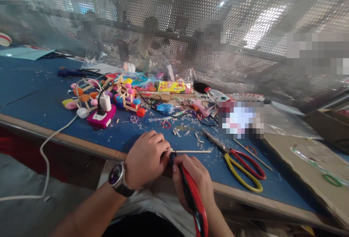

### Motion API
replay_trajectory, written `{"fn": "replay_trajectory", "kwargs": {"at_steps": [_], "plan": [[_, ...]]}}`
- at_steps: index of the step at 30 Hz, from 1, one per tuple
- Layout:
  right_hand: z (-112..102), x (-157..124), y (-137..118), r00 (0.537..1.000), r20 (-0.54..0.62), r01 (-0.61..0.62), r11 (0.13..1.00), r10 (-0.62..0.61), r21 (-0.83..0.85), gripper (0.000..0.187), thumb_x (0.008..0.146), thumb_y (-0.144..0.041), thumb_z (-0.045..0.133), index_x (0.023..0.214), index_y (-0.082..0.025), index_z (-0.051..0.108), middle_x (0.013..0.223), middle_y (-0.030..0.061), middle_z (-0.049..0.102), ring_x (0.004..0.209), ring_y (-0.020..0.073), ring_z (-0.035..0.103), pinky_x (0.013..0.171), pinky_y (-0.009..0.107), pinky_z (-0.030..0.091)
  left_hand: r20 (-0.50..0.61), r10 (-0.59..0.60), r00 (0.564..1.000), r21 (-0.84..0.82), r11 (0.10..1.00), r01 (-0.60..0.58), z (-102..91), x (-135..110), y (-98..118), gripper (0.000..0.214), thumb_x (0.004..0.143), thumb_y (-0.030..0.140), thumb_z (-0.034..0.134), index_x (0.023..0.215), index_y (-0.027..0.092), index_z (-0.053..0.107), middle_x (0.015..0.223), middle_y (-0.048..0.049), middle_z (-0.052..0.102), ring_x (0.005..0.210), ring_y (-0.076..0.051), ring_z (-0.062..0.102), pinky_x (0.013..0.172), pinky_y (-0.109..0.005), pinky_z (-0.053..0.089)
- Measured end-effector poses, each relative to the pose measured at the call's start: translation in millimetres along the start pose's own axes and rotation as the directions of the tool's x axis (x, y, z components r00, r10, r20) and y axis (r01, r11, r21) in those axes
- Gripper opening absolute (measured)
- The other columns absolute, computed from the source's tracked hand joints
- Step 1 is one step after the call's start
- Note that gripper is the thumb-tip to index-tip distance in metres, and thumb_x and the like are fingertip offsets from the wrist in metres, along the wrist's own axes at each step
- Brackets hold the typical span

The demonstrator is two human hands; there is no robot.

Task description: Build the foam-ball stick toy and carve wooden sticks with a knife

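Observation:
At the table's front edge, my left hand [148, 157] has its fingers closed round one end of a thin wooden stick [192, 151]; a watch is on that wrist. The stick points right, low over the blue tabletop. My right hand [195, 179] grips a tool with a red-and-black handle [194, 197]. Its dark head meets the stick close to my left fingers, and the hands hide most of that head. To the right lie large scissors [227, 150] with one red and one yellow handle loop, their blades slightly apart.
Pale shavings and stick bits litter the blue table [109, 140]. Behind are a magenta power adapter [102, 117] with a white cable, wooden frames with coloured discs [128, 93], a pink glue gun [201, 108] and plastic bags. A cardboard box [294, 157] stands right; perforated sheeting [174, 19] rises behind.

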State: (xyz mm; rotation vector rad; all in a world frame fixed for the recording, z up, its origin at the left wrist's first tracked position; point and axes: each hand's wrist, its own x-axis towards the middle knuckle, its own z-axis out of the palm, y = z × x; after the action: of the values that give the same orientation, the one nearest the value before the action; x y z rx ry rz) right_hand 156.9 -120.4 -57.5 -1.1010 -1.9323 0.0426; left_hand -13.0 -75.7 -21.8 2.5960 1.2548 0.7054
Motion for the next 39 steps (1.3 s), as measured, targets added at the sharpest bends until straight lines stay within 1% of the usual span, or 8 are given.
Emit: {"fn": "replay_trajectory", "kwargs": {"at_steps": [7, 13, 18, 23, 26, 29, 32, 39], "plan": [[0, 1, 1, 1.000, -0.016, 0.001, 1.000, -0.001, -0.006, 0.016, 0.095, -0.016, 0.047, 0.082, -0.024, 0.051, 0.067, -0.0031, 0.060, 0.057, 0.0147, 0.055, 0.057, 0.026, 0.040, 0.007, -0.012, 1.000, -0.013, 1.000, 0.012, 0.4, 0, -1, 0.018, 0.099, 0.019, 0.056, 0.090, 0.018, 0.072, 0.093, -0.0051, 0.067, 0.095, -0.025, 0.058, 0.084, -0.042, 0.046], [-11, 9, -5, 0.994, 0.084, -0.067, 0.997, 0.065, 0.024, 0.017, 0.098, -0.018, 0.047, 0.084, -0.024, 0.053, 0.071, -0.0020, 0.066, 0.061, 0.0143, 0.062, 0.057, 0.023, 0.045, 0.011, -0.023, 1.000, -0.027, 0.999, 0.023, 1.0, 0, -3, 0.015, 0.098, 0.018, 0.059, 0.091, 0.019, 0.072, 0.094, -0.0044, 0.067, 0.095, -0.024, 0.057, 0.085, -0.042, 0.046], [-24, 17, -5, 0.981, 0.145, -0.146, 0.985, 0.132, 0.090, 0.019, 0.101, -0.025, 0.048, 0.083, -0.024, 0.055, 0.068, -0.0033, 0.065, 0.054, 0.0118, 0.059, 0.052, 0.021, 0.044, -0.001, -0.028, 1.000, -0.017, 0.999, 0.028, 3.2, 0, -5, 0.015, 0.097, 0.018, 0.059, 0.089, 0.019, 0.071, 0.092, -0.0043, 0.067, 0.094, -0.025, 0.057, 0.083, -0.041, 0.045], [-34, 19, -2, 0.986, 0.113, -0.138, 0.980, 0.122, 0.143, 0.017, 0.100, -0.030, 0.053, 0.084, -0.024, 0.056, 0.069, -0.0033, 0.065, 0.055, 0.0113, 0.061, 0.056, 0.021, 0.046, -0.015, -0.020, 1.000, -0.015, 1.000, 0.020, 4.4, 0, -5, 0.018, 0.098, 0.018, 0.056, 0.086, 0.019, 0.070, 0.089, -0.0043, 0.066, 0.092, -0.024, 0.058, 0.083, -0.041, 0.046], [-30, 13, 4, 0.989, 0.103, -0.128, 0.973, 0.109, 0.192, 0.014, 0.097, -0.038, 0.058, 0.095, -0.024, 0.059, 0.067, -0.0049, 0.064, 0.051, 0.0118, 0.059, 0.052, 0.021, 0.046, 0.003, -0.034, 0.999, -0.008, 0.999, 0.034, 3.6, 0, -4, 0.017, 0.097, 0.018, 0.058, 0.086, 0.019, 0.071, 0.089, -0.0047, 0.066, 0.092, -0.024, 0.058, 0.082, -0.040, 0.046], [-24, 4, 9, 0.988, 0.116, -0.124, 0.977, 0.105, 0.171, 0.023, 0.096, -0.044, 0.061, 0.108, -0.024, 0.061, 0.075, -0.0027, 0.068, 0.056, 0.0144, 0.063, 0.055, 0.023, 0.048, 0.002, -0.030, 1.000, -0.007, 1.000, 0.030, 2.5, 0, -4, 0.016, 0.097, 0.018, 0.057, 0.089, 0.018, 0.072, 0.090, -0.0051, 0.066, 0.093, -0.025, 0.057, 0.083, -0.041, 0.046], [-23, 2, 10, 0.987, 0.109, -0.134, 0.979, 0.118, 0.153, 0.017, 0.098, -0.039, 0.056, 0.106, -0.025, 0.064, 0.083, -0.0002, 0.073, 0.065, 0.0161, 0.069, 0.060, 0.023, 0.051, -0.007, -0.022, 1.000, -0.017, 1.000, 0.022, 1.6, 0, -3, 0.017, 0.098, 0.018, 0.057, 0.091, 0.018, 0.072, 0.091, -0.0052, 0.066, 0.093, -0.025, 0.057, 0.083, -0.042, 0.046], [-25, 5, 8, 0.988, 0.069, -0.151, 0.975, 0.142, 0.164, 0.012, 0.099, -0.029, 0.052, 0.102, -0.026, 0.062, 0.085, -0.0026, 0.074, 0.068, 0.0136, 0.071, 0.064, 0.020, 0.053, -0.034, -0.015, 0.999, -0.026, 1.000, 0.014, 1.9, 0, -3, 0.016, 0.098, 0.018, 0.058, 0.090, 0.018, 0.072, 0.090, -0.0048, 0.066, 0.092, -0.025, 0.057, 0.082, -0.041, 0.046]]}}
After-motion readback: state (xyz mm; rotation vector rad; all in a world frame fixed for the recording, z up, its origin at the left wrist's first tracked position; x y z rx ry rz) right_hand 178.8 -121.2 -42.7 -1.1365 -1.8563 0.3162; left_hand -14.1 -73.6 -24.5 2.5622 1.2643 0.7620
